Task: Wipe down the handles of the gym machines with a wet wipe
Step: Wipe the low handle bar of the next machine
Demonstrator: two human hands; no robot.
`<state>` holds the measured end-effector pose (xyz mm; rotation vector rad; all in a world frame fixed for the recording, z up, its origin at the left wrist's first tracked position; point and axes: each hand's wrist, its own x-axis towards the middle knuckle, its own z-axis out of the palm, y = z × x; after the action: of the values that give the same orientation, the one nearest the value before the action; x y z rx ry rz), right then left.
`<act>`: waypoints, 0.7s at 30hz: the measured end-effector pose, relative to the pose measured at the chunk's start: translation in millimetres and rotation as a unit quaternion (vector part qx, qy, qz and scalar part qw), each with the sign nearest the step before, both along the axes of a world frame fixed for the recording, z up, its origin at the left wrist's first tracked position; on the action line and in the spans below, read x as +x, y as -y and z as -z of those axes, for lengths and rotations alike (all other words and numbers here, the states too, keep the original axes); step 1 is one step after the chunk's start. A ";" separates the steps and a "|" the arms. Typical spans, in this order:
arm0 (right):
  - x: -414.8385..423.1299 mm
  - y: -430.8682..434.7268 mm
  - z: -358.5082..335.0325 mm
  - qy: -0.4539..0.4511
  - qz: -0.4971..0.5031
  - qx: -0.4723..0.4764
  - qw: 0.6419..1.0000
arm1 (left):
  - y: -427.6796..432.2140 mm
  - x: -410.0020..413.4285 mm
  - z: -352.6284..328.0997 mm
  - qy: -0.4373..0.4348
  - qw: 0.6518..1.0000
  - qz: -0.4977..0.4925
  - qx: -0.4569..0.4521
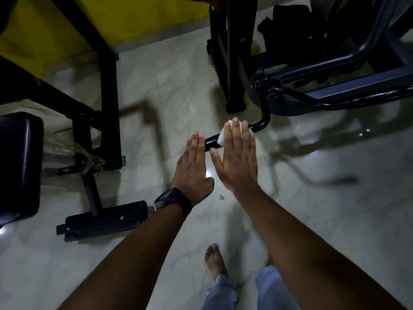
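A black tubular handle (211,141) juts out from the dark gym machine (335,90) at the upper right. A white wet wipe (221,137) lies against the handle under my right hand (237,157), whose fingers are straight and flat over it. My left hand (192,168), with a black watch on the wrist, is flat with straight fingers just left of the handle's end; its fingertips are at the handle tip. Whether they touch it I cannot tell.
A black bench with a padded seat (20,166) and a floor foot bar (105,220) stands at the left. Black frame posts (109,104) rise before a yellow wall. The floor is glossy pale tile (335,198). My bare foot (214,260) is below.
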<state>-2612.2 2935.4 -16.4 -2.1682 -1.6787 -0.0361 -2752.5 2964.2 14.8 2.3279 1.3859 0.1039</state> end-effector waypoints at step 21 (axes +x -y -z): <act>24.5 -18.7 -17.4 0.027 -0.039 -0.040 0.998 | 2.6 10.5 -3.3 0.007 0.999 -0.024 -0.028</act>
<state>-2587.6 2954.1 1.0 -2.1740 -1.8232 -0.0057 -2742.0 2961.6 18.2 2.2455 1.4194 0.0952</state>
